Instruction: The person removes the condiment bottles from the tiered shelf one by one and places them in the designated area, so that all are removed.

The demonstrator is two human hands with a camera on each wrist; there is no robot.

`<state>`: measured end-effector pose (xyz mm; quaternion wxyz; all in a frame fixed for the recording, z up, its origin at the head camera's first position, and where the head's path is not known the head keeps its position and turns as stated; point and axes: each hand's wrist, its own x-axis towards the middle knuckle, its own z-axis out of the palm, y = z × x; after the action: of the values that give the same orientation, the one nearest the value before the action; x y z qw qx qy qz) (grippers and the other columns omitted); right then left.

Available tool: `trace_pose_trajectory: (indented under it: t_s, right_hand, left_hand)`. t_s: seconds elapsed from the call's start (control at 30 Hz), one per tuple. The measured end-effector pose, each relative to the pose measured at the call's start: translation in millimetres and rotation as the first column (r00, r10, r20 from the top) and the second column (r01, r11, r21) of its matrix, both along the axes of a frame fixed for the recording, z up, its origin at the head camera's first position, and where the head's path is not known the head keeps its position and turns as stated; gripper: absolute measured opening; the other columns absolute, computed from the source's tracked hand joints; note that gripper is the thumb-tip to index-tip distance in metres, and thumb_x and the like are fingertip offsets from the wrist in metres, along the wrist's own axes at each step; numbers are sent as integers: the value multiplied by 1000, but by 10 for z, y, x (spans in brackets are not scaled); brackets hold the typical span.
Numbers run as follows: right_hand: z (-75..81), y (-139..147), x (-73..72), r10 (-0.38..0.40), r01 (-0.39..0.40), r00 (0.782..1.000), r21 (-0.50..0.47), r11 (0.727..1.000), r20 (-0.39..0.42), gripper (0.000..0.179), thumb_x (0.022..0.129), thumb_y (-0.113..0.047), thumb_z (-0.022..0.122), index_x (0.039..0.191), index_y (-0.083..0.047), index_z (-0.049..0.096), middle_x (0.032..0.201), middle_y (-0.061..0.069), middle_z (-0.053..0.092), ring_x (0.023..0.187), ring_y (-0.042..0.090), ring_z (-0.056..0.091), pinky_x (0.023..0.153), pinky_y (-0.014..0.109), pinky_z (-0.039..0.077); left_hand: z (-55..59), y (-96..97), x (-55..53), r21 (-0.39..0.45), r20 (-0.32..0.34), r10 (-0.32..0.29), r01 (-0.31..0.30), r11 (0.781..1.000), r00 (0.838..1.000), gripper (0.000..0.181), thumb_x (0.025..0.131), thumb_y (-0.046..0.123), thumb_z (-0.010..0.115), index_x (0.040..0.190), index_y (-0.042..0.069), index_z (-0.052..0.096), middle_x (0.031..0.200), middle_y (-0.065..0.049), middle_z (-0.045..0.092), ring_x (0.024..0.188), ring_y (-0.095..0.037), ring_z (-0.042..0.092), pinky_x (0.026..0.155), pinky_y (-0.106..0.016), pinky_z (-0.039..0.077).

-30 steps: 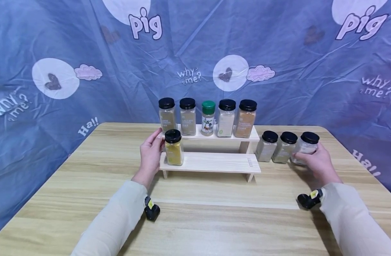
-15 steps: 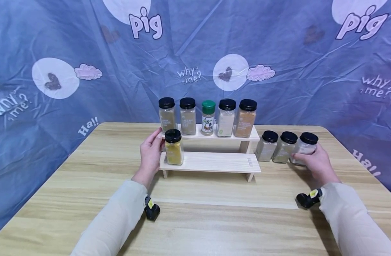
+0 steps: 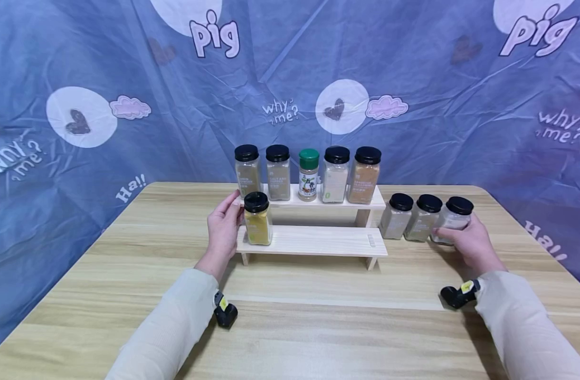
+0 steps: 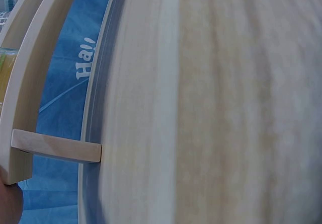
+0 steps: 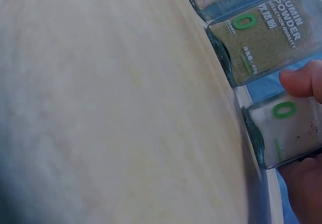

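My left hand [image 3: 221, 229] grips the left end of a two-tier wooden spice rack [image 3: 313, 243]. In the left wrist view a fingertip [image 4: 11, 204] presses against the rack's end [image 4: 35, 58]. On the right, my right hand [image 3: 471, 240] holds a black-lidded glass spice jar [image 3: 453, 219] with pale contents, thumb on one side and fingers round the other. Beside that jar stand a cumin powder jar [image 5: 271, 38] and a jar of greyish powder [image 3: 395, 220]. A jar of yellow powder [image 3: 258, 224] sits at the left of the lower tier.
Along the upper tier stand several jars, among them a green-capped bottle [image 3: 308, 177] in the middle and an orange-brown seasoning jar [image 3: 364, 179] at the right end. The rack rests on a wood-grain table [image 3: 337, 338]. A blue printed cloth [image 3: 176, 137] hangs behind.
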<state>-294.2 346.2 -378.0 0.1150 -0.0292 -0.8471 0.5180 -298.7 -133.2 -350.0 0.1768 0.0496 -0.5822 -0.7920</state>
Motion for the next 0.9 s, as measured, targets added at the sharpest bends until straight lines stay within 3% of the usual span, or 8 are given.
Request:
trace_pose_trajectory:
  t_s: [0.27,0.47,0.5,0.57,0.67,0.73,0.8,0.9]
  right_hand:
    - [103,27,38,109,-106,991,-42,993,73,50,78,-6,72,106,-34,41,90,-22,52,81,-5,50,74,11,46]
    - [260,35,104,60,-65,979,17,998,194,46,81,-31,72,106,-38,34,98,-14,48,84,-3,47,82,27,45]
    - [292,30,108,40,-55,981,73,996,187,47,81,-34,71,113,-36,35,98,-15,47,83,-5,46,82,24,43]
    - [361,18,104,37,-44,984,39,998,176,60,83,-30,69,131,-24,32,100,-13,47,84,-6,48,77,15,43]
    - [481,-5,101,25,-22,985,-22,1000,173,84,87,-28,64,148,-13,8,127,15,45,104,10,51,99,27,42]
    - [571,-28,94,-13,23,983,-50,998,181,88,89,-31,62,149,-11,1,143,27,27,123,25,42,111,38,30]
    - [657,-52,96,-66,80,981,-72,994,181,87,88,-35,62,149,-13,3,147,20,24,132,29,29,114,48,16]
    - [753,-90,112,-129,152,984,-197,968,124,81,85,-28,67,147,-15,17,122,-3,50,121,14,41,114,30,21]
  left_hand:
    - [5,-3,5,-4,4,3,-3,1000,1000,35,95,7,49,129,2,52,119,-13,56,81,-1,60,76,-13,52]
    - [1,-3,4,3,-2,-9,9,1000,1000,35,95,6,48,130,2,51,124,-15,54,82,-1,60,77,-13,52]
    - [0,-3,4,5,-4,-9,9,1000,1000,35,95,6,48,130,2,51,124,-15,54,82,-1,60,77,-13,52]
    - [-1,-3,4,6,-5,-10,10,1000,1000,35,95,5,47,130,1,51,124,-15,54,81,-1,60,77,-13,52]
    - [2,1,6,4,-3,-9,9,1000,1000,35,95,5,47,130,1,51,123,-15,54,80,-1,60,76,-13,52]
    - [3,4,9,2,-1,-8,8,1000,1000,35,95,5,47,130,1,51,121,-14,55,79,-1,59,75,-12,52]
    - [4,3,10,-1,2,-3,3,1000,1000,34,95,6,47,129,2,52,117,-12,56,77,-1,59,74,-12,52]
    - [4,2,11,-2,1,-3,3,1000,1000,34,95,6,48,129,2,52,113,-9,56,76,-1,58,73,-11,51]
